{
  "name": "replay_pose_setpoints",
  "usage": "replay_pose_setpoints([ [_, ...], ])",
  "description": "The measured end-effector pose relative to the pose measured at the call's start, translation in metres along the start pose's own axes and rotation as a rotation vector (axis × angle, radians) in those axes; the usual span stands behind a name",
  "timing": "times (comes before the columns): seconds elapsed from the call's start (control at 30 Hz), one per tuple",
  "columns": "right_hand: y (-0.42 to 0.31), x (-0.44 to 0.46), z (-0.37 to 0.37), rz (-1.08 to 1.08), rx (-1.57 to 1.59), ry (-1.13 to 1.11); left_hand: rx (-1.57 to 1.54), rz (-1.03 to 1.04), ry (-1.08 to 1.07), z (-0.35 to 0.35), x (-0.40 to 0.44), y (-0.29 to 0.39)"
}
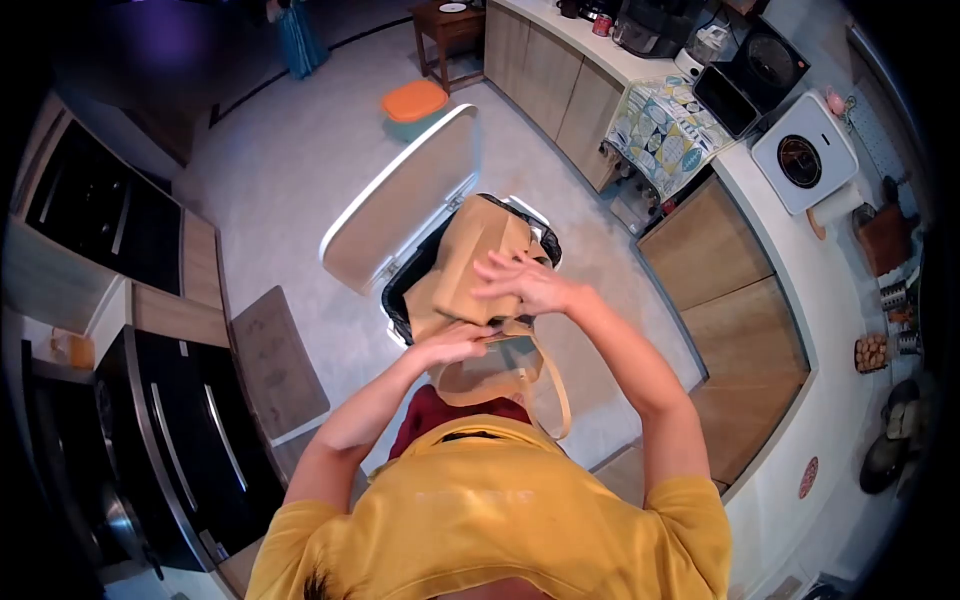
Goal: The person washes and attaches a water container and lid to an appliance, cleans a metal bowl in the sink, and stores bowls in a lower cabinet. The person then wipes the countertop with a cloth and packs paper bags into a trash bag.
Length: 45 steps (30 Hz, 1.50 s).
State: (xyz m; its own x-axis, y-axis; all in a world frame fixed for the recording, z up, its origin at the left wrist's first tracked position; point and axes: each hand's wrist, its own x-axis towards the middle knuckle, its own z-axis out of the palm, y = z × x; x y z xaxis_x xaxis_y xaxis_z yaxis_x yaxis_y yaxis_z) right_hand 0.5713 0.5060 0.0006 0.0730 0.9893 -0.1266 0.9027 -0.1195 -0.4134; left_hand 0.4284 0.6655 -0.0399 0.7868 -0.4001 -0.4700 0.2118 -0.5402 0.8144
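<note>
In front of me stands a trash bin with its white-edged lid [400, 200] swung up to the left and a black liner [398, 300] around its mouth. A crumpled brown paper bag [468, 255] fills the opening. My right hand [530, 284] lies over the paper with fingers spread. Lower down, my left hand [455, 345] has its fingers closed at the paper's near edge; the fingertips are partly hidden. Below that hand hangs a tan bag-like piece [480, 378] with a looped strap handle [562, 395], close to my body. Whether it is joined to the upper paper I cannot tell.
A container with an orange lid [415, 100] sits on the floor beyond the bin. Counters with wooden cabinets [715, 270] curve along the right, carrying a white appliance [805, 152]. Black ovens [190, 440] and a grey mat [278, 365] are on the left. A small wooden table [448, 25] stands farther back.
</note>
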Motion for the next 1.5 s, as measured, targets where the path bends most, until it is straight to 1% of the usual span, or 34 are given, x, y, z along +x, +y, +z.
replay_pose_setpoints([
  [0.03, -0.005, -0.006, 0.009, -0.014, -0.008, 0.022, -0.077, -0.12, -0.135, -0.002, -0.003, 0.002],
  [0.07, -0.001, -0.012, 0.017, -0.018, -0.003, 0.019, -0.082, -0.124, -0.135, 0.004, -0.008, -0.003],
  [0.13, 0.009, -0.021, 0.027, 0.049, 0.07, 0.015, -0.003, 0.24, 0.106, 0.015, -0.027, -0.005],
  [0.2, 0.02, -0.028, 0.034, 0.109, 0.121, -0.02, -0.052, 0.289, 0.114, 0.007, -0.067, 0.016],
  [0.27, 0.039, -0.027, 0.052, 0.09, 0.371, 0.135, -0.053, 0.137, 0.394, -0.009, -0.084, 0.003],
  [0.3, 0.04, -0.026, 0.046, 0.084, 0.374, 0.137, 0.113, 0.208, 0.617, -0.017, -0.086, -0.001],
  [0.33, 0.035, -0.021, 0.033, 0.14, 0.544, 0.181, 0.281, 0.277, 0.836, -0.024, -0.084, 0.003],
  [0.37, 0.029, -0.014, 0.021, 0.196, 0.712, 0.222, 0.281, 0.27, 0.839, -0.03, -0.076, 0.008],
  [0.43, 0.014, 0.003, -0.002, 0.167, 0.684, 0.195, 0.955, 0.098, 0.655, -0.046, -0.058, 0.034],
  [0.47, 0.007, 0.011, -0.007, 0.143, 0.654, 0.175, 0.961, 0.095, 0.653, -0.049, -0.049, 0.027],
  [0.5, 0.004, 0.016, -0.005, 0.142, 0.656, 0.179, 0.497, 0.2, 0.473, -0.048, -0.035, 0.011],
  [0.53, 0.003, 0.018, -0.002, 0.214, 0.712, 0.162, 0.032, 0.291, 0.284, -0.047, -0.026, 0.005],
  [0.57, 0.004, 0.022, 0.003, 0.286, 0.764, 0.148, -0.172, 0.2, 0.128, -0.04, -0.029, -0.003],
  [0.6, 0.009, 0.027, 0.026, 0.208, 0.878, 0.266, -0.035, 0.174, 0.113, -0.033, -0.028, -0.029],
  [0.63, 0.011, 0.036, 0.044, 0.151, 0.897, 0.331, -0.169, 0.082, 0.038, -0.023, -0.036, -0.03],
  [0.7, 0.0, 0.05, 0.058, 0.112, 0.923, 0.424, -0.297, 0.165, 0.057, -0.004, -0.049, -0.021],
  [0.73, -0.008, 0.057, 0.055, 0.128, 0.928, 0.455, -0.236, 0.078, 0.096, 0.002, -0.057, -0.009],
  [0.77, -0.016, 0.061, 0.053, 0.108, 0.916, 0.604, -0.111, 0.116, 0.238, 0.009, -0.061, 0.006],
  [0.8, -0.01, 0.075, 0.06, 0.107, 0.919, 0.604, 0.018, 0.154, 0.381, 0.017, -0.064, 0.019],
  [0.87, 0.013, 0.104, 0.081, 0.186, 1.421, 0.831, 0.082, 0.185, 0.446, 0.047, -0.05, -0.014],
  [0.93, 0.019, 0.109, 0.087, 0.212, 1.356, 0.822, 0.336, -0.223, 0.534, 0.062, -0.036, 0.008],
  [0.97, 0.031, 0.113, 0.096, 0.282, 1.262, 0.788, 0.405, -0.098, 0.612, 0.065, -0.029, -0.006],
  [1.0, 0.039, 0.113, 0.106, 0.355, 1.168, 0.745, 0.391, -0.099, 0.649, 0.061, -0.027, 0.004],
  [1.03, 0.037, 0.104, 0.101, 0.411, 1.19, 0.82, 0.385, -0.105, 0.678, 0.058, -0.023, 0.015],
  [1.07, 0.033, 0.101, 0.094, 0.363, 1.322, 0.826, 0.382, -0.112, 0.709, 0.055, -0.019, 0.023],
  [1.1, 0.025, 0.098, 0.082, 0.351, 1.291, 0.782, 0.375, -0.117, 0.719, 0.052, -0.013, 0.027],
  [1.17, 0.028, 0.101, 0.075, 0.34, 1.25, 0.741, 0.029, -0.34, 0.599, 0.043, -0.003, 0.031],
  [1.23, 0.035, 0.107, 0.074, 0.486, 0.825, 0.677, 0.056, -0.286, 0.59, 0.04, 0.001, 0.014],
  [1.27, 0.037, 0.109, 0.075, 0.482, 0.821, 0.664, 0.094, -0.242, 0.576, 0.038, 0.0, 0.004],
  [1.3, 0.025, 0.101, 0.057, 0.468, 0.538, 0.742, 0.237, -0.212, 0.619, 0.037, -0.007, 0.013],
  [1.33, 0.017, 0.093, 0.043, 0.446, 0.253, 0.809, 0.27, -0.201, 0.586, 0.032, -0.009, 0.019],
  [1.43, 0.042, 0.066, 0.017, 0.419, 0.231, 1.072, 0.384, -0.013, 0.515, 0.03, -0.011, 0.029],
  [1.47, 0.051, 0.052, 0.014, 0.429, 0.243, 1.187, 0.379, -0.039, 0.52, 0.029, -0.012, 0.044],
  [1.5, 0.064, 0.037, 0.019, 0.544, 0.093, 1.268, 0.37, -0.016, 0.525, 0.031, -0.008, 0.051],
])
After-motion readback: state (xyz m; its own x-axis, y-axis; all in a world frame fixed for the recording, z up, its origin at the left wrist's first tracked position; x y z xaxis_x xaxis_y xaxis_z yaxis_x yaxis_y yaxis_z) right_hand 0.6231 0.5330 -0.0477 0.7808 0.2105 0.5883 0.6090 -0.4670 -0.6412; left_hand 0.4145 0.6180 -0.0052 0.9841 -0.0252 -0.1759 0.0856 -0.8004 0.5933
